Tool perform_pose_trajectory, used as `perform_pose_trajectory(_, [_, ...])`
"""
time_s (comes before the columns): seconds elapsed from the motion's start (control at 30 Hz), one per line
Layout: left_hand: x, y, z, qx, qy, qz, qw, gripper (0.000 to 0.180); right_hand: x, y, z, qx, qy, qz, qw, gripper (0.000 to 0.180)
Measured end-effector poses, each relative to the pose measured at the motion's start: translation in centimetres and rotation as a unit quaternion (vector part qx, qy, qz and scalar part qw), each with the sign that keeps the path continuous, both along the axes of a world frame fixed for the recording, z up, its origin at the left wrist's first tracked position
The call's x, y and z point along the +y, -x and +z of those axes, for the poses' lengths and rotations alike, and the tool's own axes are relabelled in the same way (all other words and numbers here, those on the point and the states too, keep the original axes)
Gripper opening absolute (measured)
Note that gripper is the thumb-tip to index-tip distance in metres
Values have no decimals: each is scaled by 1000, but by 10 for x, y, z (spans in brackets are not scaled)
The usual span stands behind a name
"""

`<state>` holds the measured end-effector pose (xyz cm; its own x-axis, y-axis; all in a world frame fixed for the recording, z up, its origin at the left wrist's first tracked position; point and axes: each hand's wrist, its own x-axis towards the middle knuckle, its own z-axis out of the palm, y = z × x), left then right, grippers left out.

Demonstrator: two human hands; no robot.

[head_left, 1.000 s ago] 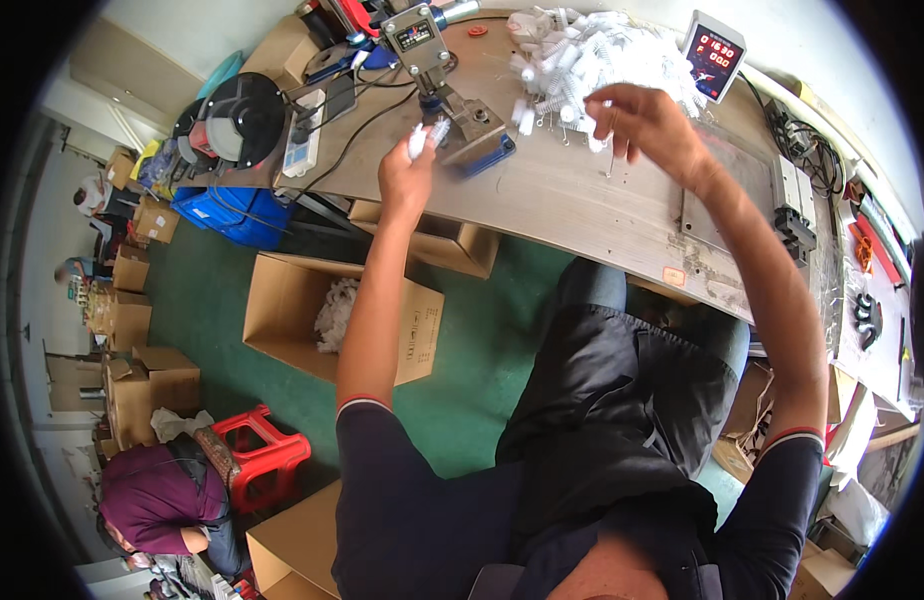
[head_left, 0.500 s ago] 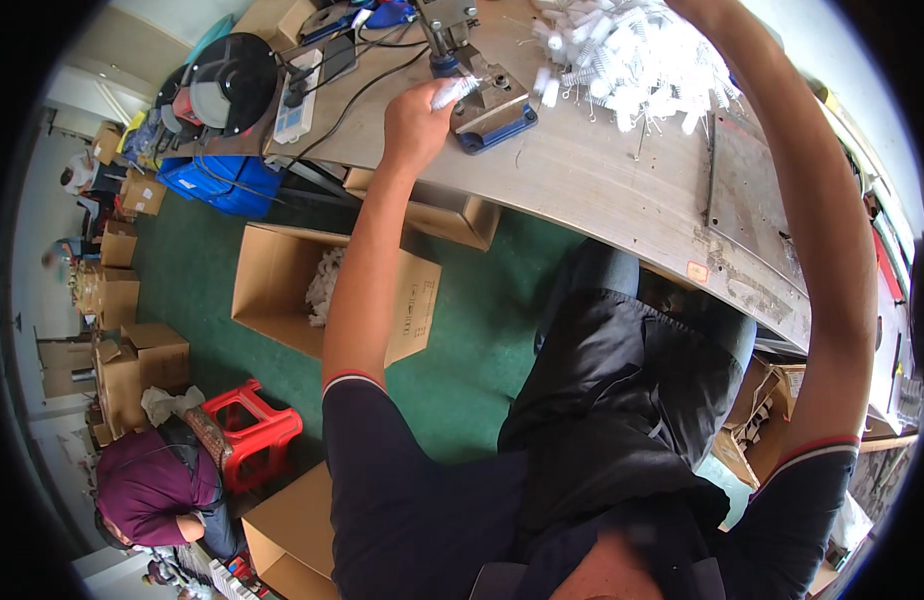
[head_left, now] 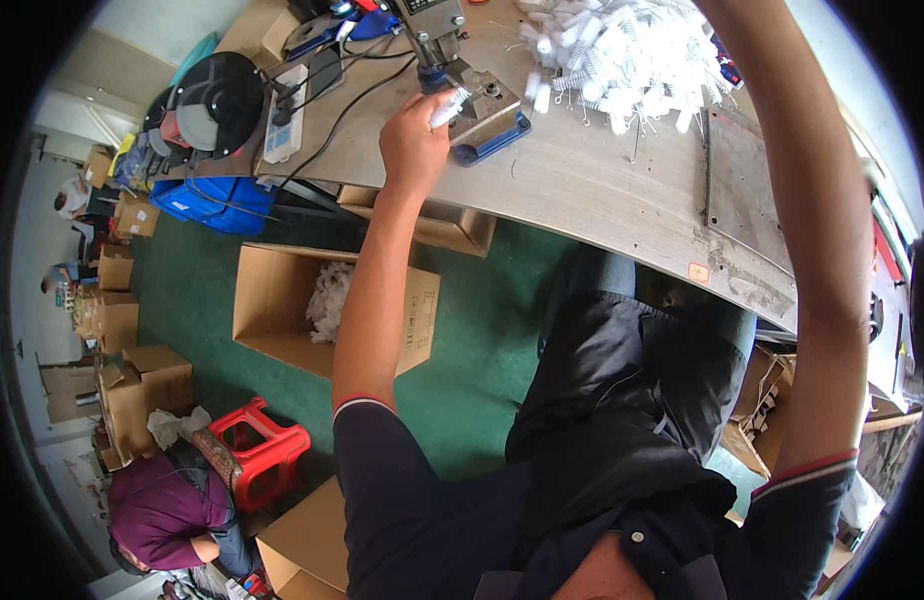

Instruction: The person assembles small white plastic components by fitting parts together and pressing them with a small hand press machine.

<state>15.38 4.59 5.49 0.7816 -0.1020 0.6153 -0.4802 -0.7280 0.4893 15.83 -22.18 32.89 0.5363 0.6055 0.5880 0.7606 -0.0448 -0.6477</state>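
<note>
My left hand is closed around a small white plastic part, held against the grey base of a small bench press on the wooden worktable. The press has a blue foot and a metal column above. A heap of white plastic parts lies on the table to the right of the press. My right arm reaches up past the top edge of the picture, so my right hand is out of view.
An open cardboard box holding white parts sits on the green floor under my left arm. A red stool, several more boxes and a crouching person in purple are at lower left. A blue crate and a black round device stand left.
My right hand has lifted from the heap of white parts and gone out of the top of the picture. My left hand stays at the press with the white part.
</note>
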Motion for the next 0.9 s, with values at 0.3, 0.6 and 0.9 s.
perform_pose_trajectory(0.3, [-2, 0, 3, 10, 1, -4, 1000, 29, -17, 69, -135, -151, 37, -217, 964, 26])
perform_pose_trajectory(0.6, [-5, 0, 10, 21, -3, -7, 1000, 27, -8, 54, -215, -133, -40, -193, 971, 34])
perform_pose_trajectory(0.9, [-9, -3, 12, 56, 21, -3, 998, 21, 0, 41, -235, -130, -107, -215, 962, 31])
